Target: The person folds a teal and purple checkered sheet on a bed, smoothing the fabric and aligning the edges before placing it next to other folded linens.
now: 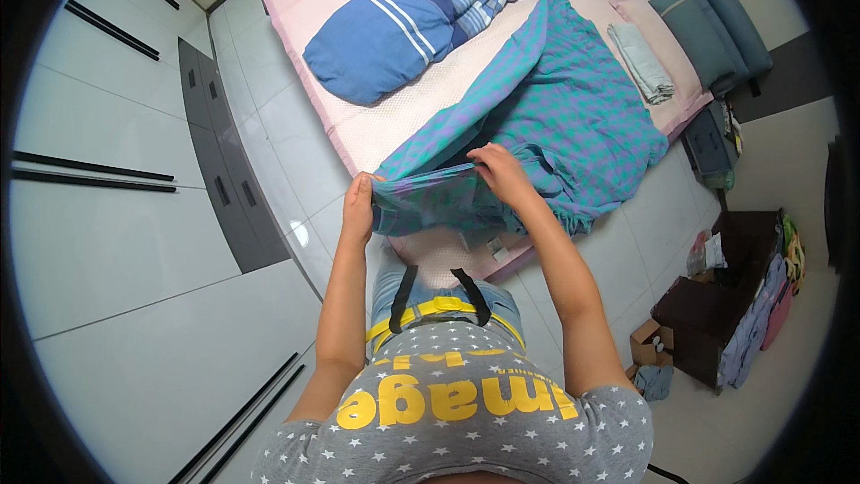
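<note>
A teal and purple checked garment or cloth point(571, 94) lies spread over the near part of the bed, its far end reaching toward the blue quilt. My left hand point(360, 207) grips its left corner, thumb on top. Along the raised near edge, my right hand point(502, 173) pinches the fabric between thumb and fingers. Between my hands the edge is stretched fairly straight, and the cloth sags beneath it. A dark fold opens behind this edge. Folds hide part of the cloth's underside.
The bed point(396, 141) has a pink-edged cover. On it lie a blue striped quilt point(383, 40), a folded pale cloth point(638, 60) and a grey-green pillow point(692, 33). White wardrobes point(101, 215) line the left. A dark brown desk point(699, 316) and cardboard box point(650, 343) stand right.
</note>
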A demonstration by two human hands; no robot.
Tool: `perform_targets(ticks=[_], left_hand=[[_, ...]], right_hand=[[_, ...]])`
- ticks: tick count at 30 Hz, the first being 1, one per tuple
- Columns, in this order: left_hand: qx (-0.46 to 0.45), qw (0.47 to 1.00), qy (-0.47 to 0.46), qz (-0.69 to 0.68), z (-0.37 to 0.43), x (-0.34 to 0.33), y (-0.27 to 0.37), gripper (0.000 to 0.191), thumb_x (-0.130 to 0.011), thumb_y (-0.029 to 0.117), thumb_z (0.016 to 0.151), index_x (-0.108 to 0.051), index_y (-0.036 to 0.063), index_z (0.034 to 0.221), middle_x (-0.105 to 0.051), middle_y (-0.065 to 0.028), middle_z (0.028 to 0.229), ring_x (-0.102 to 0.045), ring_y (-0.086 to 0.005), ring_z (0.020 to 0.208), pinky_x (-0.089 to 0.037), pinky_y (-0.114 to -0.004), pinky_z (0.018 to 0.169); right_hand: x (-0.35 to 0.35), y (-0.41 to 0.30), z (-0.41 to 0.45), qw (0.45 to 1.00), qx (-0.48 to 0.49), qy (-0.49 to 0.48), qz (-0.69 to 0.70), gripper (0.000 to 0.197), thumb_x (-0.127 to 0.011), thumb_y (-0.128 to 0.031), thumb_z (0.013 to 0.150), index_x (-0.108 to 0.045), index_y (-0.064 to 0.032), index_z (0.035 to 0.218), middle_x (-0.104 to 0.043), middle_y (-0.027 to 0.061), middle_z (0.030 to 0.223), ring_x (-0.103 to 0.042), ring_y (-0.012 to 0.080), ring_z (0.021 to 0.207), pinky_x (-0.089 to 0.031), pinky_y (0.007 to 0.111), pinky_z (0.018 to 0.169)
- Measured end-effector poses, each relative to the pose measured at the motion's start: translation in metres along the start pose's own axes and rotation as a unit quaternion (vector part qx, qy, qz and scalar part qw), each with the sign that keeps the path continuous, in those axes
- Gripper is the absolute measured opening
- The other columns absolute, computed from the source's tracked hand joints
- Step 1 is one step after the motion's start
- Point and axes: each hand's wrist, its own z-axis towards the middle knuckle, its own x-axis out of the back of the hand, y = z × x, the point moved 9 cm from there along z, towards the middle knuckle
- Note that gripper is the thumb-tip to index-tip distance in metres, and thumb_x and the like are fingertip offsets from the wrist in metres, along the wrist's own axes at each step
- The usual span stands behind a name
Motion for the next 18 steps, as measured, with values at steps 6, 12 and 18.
perform_targets(ticks=[6, 12, 18], left_hand=[[-0.046, 0.998, -0.008, 0.036, -0.005, -0.023, 0.017, 0.036, -0.037, 0.032, 0.094, -0.054, 0.0018, 0.084, -0.055, -0.0037, 0.082, -0.046, -0.0101, 0.078, -0.037, -0.023, 0.074], [-0.083, 0.994, -0.038, 0.052, -0.016, -0.039, 0.033, 0.036, -0.036, 0.032, 0.094, -0.054, 0.0016, 0.086, -0.055, -0.0041, 0.086, -0.046, -0.011, 0.079, -0.036, -0.023, 0.076], [-0.072, 0.989, -0.074, 0.103, -0.022, -0.043, 0.035, 0.035, -0.037, 0.031, 0.094, -0.054, 0.0014, 0.086, -0.055, -0.003, 0.086, -0.046, -0.0109, 0.08, -0.036, -0.023, 0.076]], right_hand=[[0.012, -0.002, 0.004, 0.994, -0.013, 0.055, -0.09, 0.014, -0.056, -0.001, 0.075, -0.055, -0.0034, 0.089, -0.055, 0.012, 0.085, -0.056, 0.0307, 0.075, -0.047, 0.038, 0.063], [-0.012, 0.001, 0.017, 0.997, 0.006, -0.012, -0.073, 0.014, -0.054, -0.004, 0.074, -0.053, -0.0009, 0.087, -0.052, 0.0143, 0.103, -0.056, 0.0324, 0.081, -0.047, 0.04, 0.067], [-0.018, -0.012, 0.029, 0.994, 0.075, -0.033, -0.071, 0.015, -0.056, -0.003, 0.072, -0.05, -0.0003, 0.086, -0.048, 0.016, 0.117, -0.055, 0.0336, 0.092, -0.047, 0.039, 0.075]])
